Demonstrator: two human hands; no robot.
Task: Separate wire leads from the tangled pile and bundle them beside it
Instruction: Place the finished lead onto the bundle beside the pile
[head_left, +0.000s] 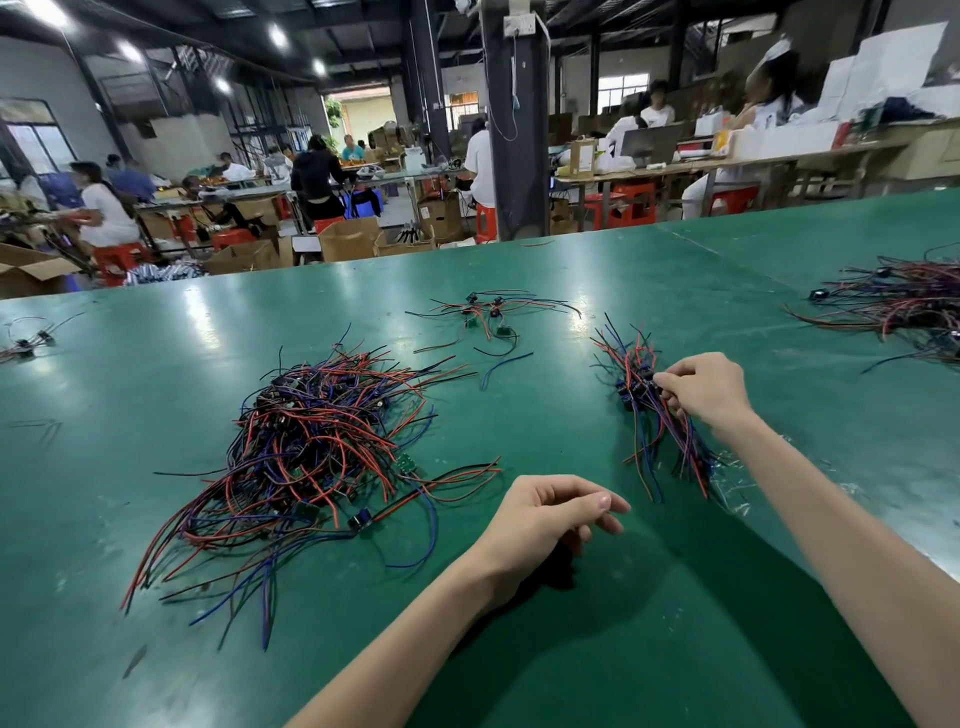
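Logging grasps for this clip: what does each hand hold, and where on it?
The right hand pinches the bundle partway along its length, nearer the far end. The left hand is loosely curled and holds nothing.

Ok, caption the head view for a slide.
Right hand grips the wire bundle beside the tangled pile; left hand idle.

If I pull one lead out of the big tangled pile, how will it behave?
Probably floppy: wires in the tangled pile lie in loose curves. Likely to snag and drag neighbours, since they cross everywhere. Likely light, being thin.
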